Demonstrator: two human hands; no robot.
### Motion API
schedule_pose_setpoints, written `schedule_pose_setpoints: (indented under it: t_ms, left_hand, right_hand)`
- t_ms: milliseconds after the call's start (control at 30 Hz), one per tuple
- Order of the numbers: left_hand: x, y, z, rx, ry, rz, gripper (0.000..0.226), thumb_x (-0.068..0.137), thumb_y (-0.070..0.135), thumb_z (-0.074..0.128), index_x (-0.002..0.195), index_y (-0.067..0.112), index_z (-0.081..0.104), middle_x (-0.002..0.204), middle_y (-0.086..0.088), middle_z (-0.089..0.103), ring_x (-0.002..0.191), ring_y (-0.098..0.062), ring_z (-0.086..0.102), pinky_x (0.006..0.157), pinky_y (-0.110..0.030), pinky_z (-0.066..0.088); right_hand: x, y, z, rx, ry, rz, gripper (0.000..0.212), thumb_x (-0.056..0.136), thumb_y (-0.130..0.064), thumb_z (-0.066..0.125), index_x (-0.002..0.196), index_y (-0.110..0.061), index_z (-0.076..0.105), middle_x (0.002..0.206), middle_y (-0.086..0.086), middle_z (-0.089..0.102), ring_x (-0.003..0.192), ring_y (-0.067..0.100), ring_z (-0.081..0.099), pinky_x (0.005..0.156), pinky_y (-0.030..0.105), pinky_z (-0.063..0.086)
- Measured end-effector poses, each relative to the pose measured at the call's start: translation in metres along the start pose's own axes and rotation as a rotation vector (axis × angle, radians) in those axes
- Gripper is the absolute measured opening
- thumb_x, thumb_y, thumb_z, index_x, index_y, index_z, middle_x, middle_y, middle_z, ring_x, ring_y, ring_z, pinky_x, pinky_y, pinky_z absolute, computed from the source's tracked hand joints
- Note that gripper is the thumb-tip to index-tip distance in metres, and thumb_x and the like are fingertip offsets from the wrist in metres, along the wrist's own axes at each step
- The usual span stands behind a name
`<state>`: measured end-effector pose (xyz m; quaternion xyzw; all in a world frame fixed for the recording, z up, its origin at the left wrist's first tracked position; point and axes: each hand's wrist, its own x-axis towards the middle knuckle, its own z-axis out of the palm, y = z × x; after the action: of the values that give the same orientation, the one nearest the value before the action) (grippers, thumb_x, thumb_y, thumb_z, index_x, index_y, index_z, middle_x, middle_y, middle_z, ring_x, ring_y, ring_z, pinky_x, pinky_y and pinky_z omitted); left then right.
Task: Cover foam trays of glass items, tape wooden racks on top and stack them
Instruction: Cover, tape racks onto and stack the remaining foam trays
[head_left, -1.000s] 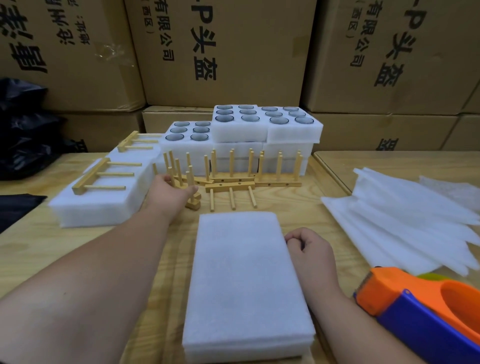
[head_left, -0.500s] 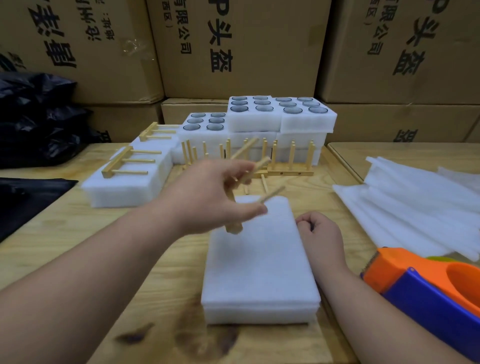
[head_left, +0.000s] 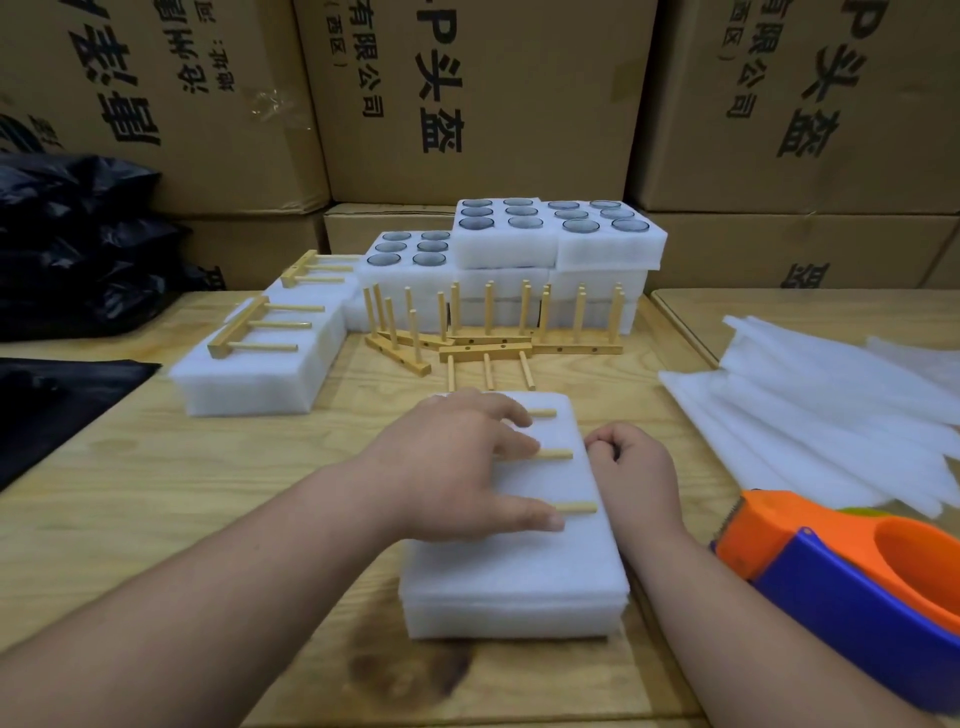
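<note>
Three pale dowel pegs of a light, stiff wooden rack (head_left: 550, 455) show at frame centre under the flat, pressing left hand (head_left: 457, 467), atop the soft white covered foam tray (head_left: 514, 566); right hand (head_left: 631, 467) curled empty beside it

Dim, even indoor light, wide-angle view

Soft light from overhead leaves only faint shadows on the tabletop (head_left: 156, 493) around the covered foam tray (head_left: 519, 571). No glare shows. Carton edges behind the tray bow outward toward the frame borders. The near edge of the tray and the forearms are slightly blurred; the black bags left of it lose detail.
</note>
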<state>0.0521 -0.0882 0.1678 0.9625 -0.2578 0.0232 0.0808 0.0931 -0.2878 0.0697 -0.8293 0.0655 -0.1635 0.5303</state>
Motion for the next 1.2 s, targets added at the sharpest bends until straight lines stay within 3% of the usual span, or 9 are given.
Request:
schedule_pose_setpoints:
  t_ms: [100,200,333,400,567,700,767,900,1200]
  left_hand:
    - [-0.008,-0.009,-0.002,-0.266,0.237,-0.017,0.073,0.075,0.081,0.05,0.134,0.039,0.062,0.143,0.025,0.047,0.135,0.0,0.038,0.114,-0.03,0.032]
    - [-0.022,-0.026,0.016,-0.73,0.529,-0.185,0.057,0.077,0.063,0.056,0.129,0.04,0.059,0.137,0.025,0.053,0.13,0.009,0.043,0.107,-0.02,0.034]
    - [-0.046,-0.029,0.069,-1.257,0.61,-0.302,0.041,0.091,0.021,0.062,0.13,0.032,0.056,0.143,0.013,0.054,0.119,0.019,0.05,0.088,-0.004,0.043]
    - [-0.05,-0.03,0.087,-1.376,0.601,-0.324,0.042,0.098,0.006,0.055,0.133,0.03,0.055,0.146,0.011,0.052,0.122,0.018,0.05,0.088,-0.006,0.044]
    - [-0.045,-0.03,0.093,-1.479,0.488,-0.327,0.055,0.09,0.016,0.063,0.139,0.037,0.048,0.139,0.023,0.058,0.123,0.007,0.057,0.09,-0.017,0.05]
    - [-0.043,-0.026,0.091,-1.463,0.408,-0.301,0.053,0.085,0.018,0.054,0.128,0.047,0.062,0.132,0.01,0.067,0.121,-0.014,0.065,0.093,-0.034,0.052]
    - [-0.043,-0.026,0.09,-1.481,0.419,-0.302,0.053,0.085,0.016,0.054,0.127,0.046,0.064,0.131,0.008,0.069,0.119,-0.015,0.066,0.088,-0.029,0.054]
    - [-0.044,-0.028,0.092,-1.464,0.408,-0.311,0.055,0.084,0.019,0.056,0.135,0.041,0.057,0.129,0.012,0.069,0.117,-0.011,0.066,0.083,-0.023,0.055]
    - [-0.044,-0.029,0.093,-1.471,0.403,-0.316,0.055,0.086,0.021,0.055,0.134,0.046,0.056,0.131,0.009,0.069,0.12,-0.017,0.065,0.092,-0.035,0.053]
  right_hand:
    - [0.001,0.0,0.0,0.011,-0.008,0.008,0.029,0.088,-0.009,0.05,0.068,-0.023,0.065,0.067,-0.015,0.067,0.053,0.003,0.055,0.05,0.024,0.038]
    - [0.001,0.001,0.001,0.017,-0.011,0.012,0.029,0.088,-0.009,0.049,0.068,-0.023,0.065,0.065,-0.014,0.066,0.049,0.003,0.052,0.048,0.023,0.037]
    - [0.0,0.001,-0.001,0.077,-0.007,0.019,0.029,0.086,-0.007,0.051,0.066,-0.023,0.065,0.065,-0.012,0.067,0.049,0.002,0.053,0.052,0.026,0.039]
    - [-0.001,-0.001,-0.002,0.19,-0.01,0.042,0.026,0.085,-0.009,0.052,0.067,-0.022,0.066,0.061,-0.008,0.066,0.05,0.003,0.053,0.056,0.028,0.042]
    - [-0.012,-0.001,-0.013,0.422,-0.111,-0.007,0.017,0.077,-0.026,0.062,0.086,-0.024,0.076,0.082,-0.002,0.073,0.075,0.015,0.063,0.071,0.032,0.048]
    - [-0.015,0.003,-0.021,0.524,-0.252,-0.085,0.018,0.085,-0.031,0.077,0.102,-0.028,0.08,0.1,-0.006,0.076,0.098,0.012,0.069,0.084,0.027,0.053]
    - [-0.018,0.0,-0.019,0.494,-0.314,-0.137,0.018,0.08,-0.03,0.076,0.097,-0.028,0.081,0.099,-0.005,0.071,0.095,0.013,0.065,0.083,0.021,0.051]
    - [-0.023,-0.005,-0.015,0.526,-0.357,-0.051,0.019,0.074,-0.027,0.074,0.091,-0.023,0.081,0.099,0.016,0.063,0.088,0.022,0.061,0.082,0.036,0.049]
    - [-0.022,-0.006,-0.018,0.575,-0.382,0.056,0.024,0.068,-0.029,0.079,0.088,-0.017,0.081,0.093,-0.002,0.072,0.086,0.011,0.07,0.071,0.022,0.055]
